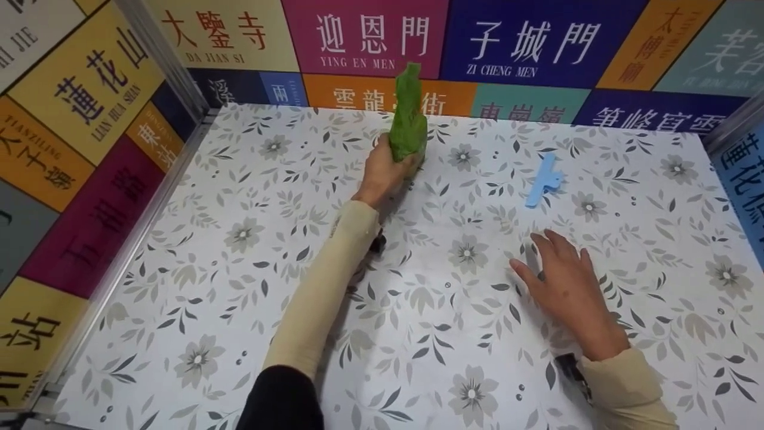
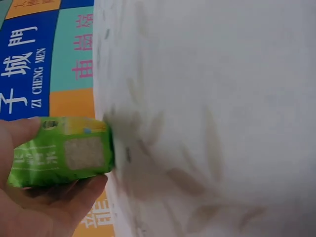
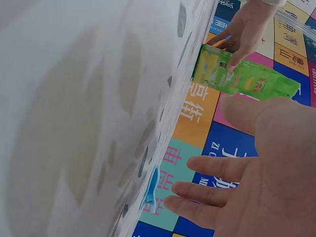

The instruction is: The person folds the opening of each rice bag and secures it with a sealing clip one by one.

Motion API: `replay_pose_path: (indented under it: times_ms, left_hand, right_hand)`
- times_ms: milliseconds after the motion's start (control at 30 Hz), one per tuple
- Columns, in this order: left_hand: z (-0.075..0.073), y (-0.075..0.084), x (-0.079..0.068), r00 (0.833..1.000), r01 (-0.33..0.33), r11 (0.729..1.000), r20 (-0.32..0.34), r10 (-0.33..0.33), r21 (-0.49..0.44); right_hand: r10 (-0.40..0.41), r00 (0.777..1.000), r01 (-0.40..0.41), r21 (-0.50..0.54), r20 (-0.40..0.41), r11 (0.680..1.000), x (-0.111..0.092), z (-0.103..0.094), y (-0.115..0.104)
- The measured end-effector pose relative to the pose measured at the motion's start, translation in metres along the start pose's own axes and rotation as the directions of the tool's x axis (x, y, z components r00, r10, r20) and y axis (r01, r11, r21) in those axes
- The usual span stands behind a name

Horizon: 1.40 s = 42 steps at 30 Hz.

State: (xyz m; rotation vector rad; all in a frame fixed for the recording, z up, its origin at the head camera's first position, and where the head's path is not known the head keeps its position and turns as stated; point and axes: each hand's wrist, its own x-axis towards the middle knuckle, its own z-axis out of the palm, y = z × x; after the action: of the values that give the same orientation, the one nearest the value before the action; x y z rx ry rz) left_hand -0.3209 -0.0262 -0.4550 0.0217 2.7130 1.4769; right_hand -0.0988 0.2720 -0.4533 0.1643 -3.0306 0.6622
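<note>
My left hand [image 1: 388, 170] grips a green plastic bag [image 1: 409, 116] near the back of the table, fingers and thumb around its lower part. In the left wrist view the bag [image 2: 74, 150] shows a small window with pale grains behind it. The right wrist view has the bag [image 3: 244, 76] standing with its narrow top end up, its base right at the tabletop. My right hand [image 1: 564, 283] is held over the right side of the table with fingers spread and nothing in it. Beyond its fingertips lies a light blue bag clip [image 1: 544, 181].
A white cloth with grey flowers and leaves covers the table [image 1: 239, 298]. Colourful panels [image 1: 370, 36] with large characters stand along the back, and more panels [image 1: 89, 149] line the left and right sides.
</note>
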Motion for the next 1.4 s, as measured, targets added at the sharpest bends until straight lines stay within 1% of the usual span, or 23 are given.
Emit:
replay_pose_path:
  times_ms: [133,267,400,533,667,733,867,1033,1167,1400]
  left_hand:
    - [0.000,0.003,-0.001,0.997,-0.051,0.998,0.061,0.050,0.028]
    - [0.000,0.006,-0.003,0.989,-0.098,0.993,0.118,0.089,0.069]
    - [0.002,0.007,-0.006,0.978,-0.132,0.989,0.168,0.120,0.060]
    - [0.004,0.008,-0.008,0.971,-0.135,0.990,0.203,0.126,0.029]
    - [0.007,0.009,-0.012,0.965,-0.121,0.993,0.235,0.117,0.005]
    - [0.009,0.010,-0.013,0.961,-0.114,0.993,0.255,0.112,-0.007]
    - [0.012,0.009,-0.015,0.952,-0.119,0.992,0.280,0.122,-0.026]
    - [0.014,0.009,-0.017,0.943,-0.138,0.989,0.299,0.147,-0.053]
    - [0.014,0.008,-0.018,0.934,-0.154,0.984,0.312,0.173,-0.084]
    - [0.017,0.008,-0.022,0.914,-0.163,0.973,0.346,0.211,-0.161]
  right_hand:
    - [0.003,1.000,-0.003,0.012,0.006,1.000,0.001,0.000,-0.001]
    - [0.005,1.000,-0.006,0.015,0.009,1.000,0.002,0.000,-0.001]
    - [0.000,1.000,0.000,0.015,0.006,1.000,0.003,0.000,-0.001]
    - [-0.007,1.000,0.007,0.021,-0.003,1.000,0.005,0.000,-0.002]
    - [-0.021,1.000,0.021,0.019,-0.010,1.000,0.005,0.001,-0.003]
    - [-0.019,1.000,0.019,0.020,0.000,1.000,0.006,0.001,-0.003]
    - [-0.004,1.000,0.004,0.025,0.022,1.000,0.007,0.002,-0.004]
    - [0.008,1.000,-0.009,0.026,0.030,1.000,0.008,0.003,-0.006]
    - [-0.012,1.000,0.011,0.021,0.009,1.000,0.008,0.004,-0.007]
    - [-0.039,0.999,0.040,0.029,-0.019,0.999,0.009,0.005,-0.008]
